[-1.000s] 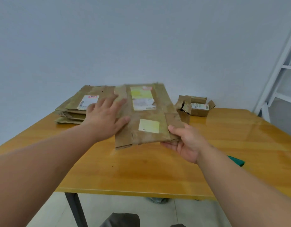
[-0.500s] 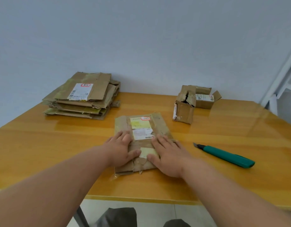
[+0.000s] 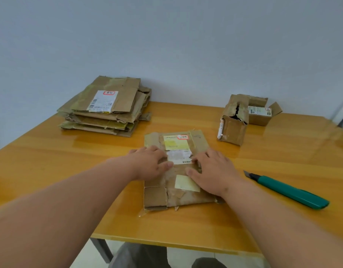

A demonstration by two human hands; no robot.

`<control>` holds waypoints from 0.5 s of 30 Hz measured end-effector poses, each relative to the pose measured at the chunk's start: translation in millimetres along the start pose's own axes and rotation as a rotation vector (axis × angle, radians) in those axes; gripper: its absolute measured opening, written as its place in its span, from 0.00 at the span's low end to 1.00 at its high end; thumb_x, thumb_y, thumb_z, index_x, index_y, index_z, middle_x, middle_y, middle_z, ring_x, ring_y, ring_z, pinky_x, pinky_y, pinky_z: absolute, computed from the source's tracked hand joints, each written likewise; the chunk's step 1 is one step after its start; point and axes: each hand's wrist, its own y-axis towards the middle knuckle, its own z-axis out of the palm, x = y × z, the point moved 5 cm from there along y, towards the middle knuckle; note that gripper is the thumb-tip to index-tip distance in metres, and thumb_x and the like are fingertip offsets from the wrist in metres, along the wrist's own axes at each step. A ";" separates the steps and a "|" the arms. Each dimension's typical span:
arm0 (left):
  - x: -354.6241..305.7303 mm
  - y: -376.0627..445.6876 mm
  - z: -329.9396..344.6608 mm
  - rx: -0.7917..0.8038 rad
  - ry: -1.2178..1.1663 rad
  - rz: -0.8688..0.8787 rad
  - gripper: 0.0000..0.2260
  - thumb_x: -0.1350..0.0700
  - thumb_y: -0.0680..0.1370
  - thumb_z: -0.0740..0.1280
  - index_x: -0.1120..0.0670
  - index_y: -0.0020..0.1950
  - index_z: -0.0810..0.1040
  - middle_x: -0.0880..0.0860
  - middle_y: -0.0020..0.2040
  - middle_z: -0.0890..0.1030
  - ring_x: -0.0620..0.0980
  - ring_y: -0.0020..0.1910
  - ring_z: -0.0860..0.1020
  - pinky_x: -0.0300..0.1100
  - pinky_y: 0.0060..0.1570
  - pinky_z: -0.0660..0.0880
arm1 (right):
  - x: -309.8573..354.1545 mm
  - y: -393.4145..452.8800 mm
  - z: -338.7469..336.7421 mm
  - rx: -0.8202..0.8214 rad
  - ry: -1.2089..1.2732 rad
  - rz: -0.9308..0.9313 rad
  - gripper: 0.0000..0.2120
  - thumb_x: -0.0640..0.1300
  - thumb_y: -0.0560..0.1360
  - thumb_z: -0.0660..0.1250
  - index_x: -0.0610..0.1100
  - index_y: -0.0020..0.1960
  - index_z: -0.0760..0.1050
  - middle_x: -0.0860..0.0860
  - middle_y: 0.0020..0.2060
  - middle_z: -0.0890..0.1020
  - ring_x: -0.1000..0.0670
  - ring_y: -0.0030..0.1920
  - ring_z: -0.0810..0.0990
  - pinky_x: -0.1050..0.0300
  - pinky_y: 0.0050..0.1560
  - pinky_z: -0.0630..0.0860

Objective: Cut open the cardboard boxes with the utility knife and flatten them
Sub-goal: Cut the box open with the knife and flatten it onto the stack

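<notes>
Left hand [image 3: 149,163] and right hand [image 3: 213,171], fingers spread, press flat on the flattened box [image 3: 175,196], hiding its middle. Label text [image 3: 179,156] too blurred to read; utility knife [image 3: 288,190] lies apart.

Under my hands lies a brown flattened box [image 3: 178,171] with yellow and white labels; right of it, a teal knife [image 3: 288,190] on the orange-yellow wood-grain surface [image 3: 70,171].

Labels on flattened box [image 3: 174,171], stack [image 3: 107,107]: print illegible.
</notes>
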 end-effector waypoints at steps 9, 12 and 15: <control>12.3 19.3 6.2 -0.001 -0.075 -0.093 0.40 0.28 0.70 0.60 0.39 0.78 0.50 0.43 0.73 0.55 0.54 0.72 0.53 0.55 0.70 0.57 | -19.3 7.6 5.3 0.129 0.046 0.223 0.41 0.76 0.72 0.49 0.56 0.79 0.51 0.50 0.79 0.54 0.42 0.77 0.53 0.41 0.74 0.56; 17.5 20.1 11.0 0.032 -0.080 -0.141 0.42 0.26 0.66 0.60 0.35 0.77 0.48 0.42 0.76 0.49 0.55 0.74 0.48 0.57 0.71 0.52 | -18.7 6.5 4.5 0.198 0.035 0.253 0.42 0.78 0.72 0.47 0.58 0.79 0.48 0.50 0.80 0.51 0.44 0.78 0.50 0.39 0.75 0.52; 24.5 17.3 11.2 0.064 -0.101 -0.238 0.45 0.22 0.62 0.59 0.31 0.75 0.44 0.45 0.79 0.43 0.57 0.77 0.44 0.59 0.72 0.47 | -14.6 8.1 -4.4 0.200 -0.018 0.290 0.40 0.77 0.72 0.50 0.59 0.78 0.54 0.49 0.77 0.60 0.42 0.75 0.58 0.40 0.70 0.58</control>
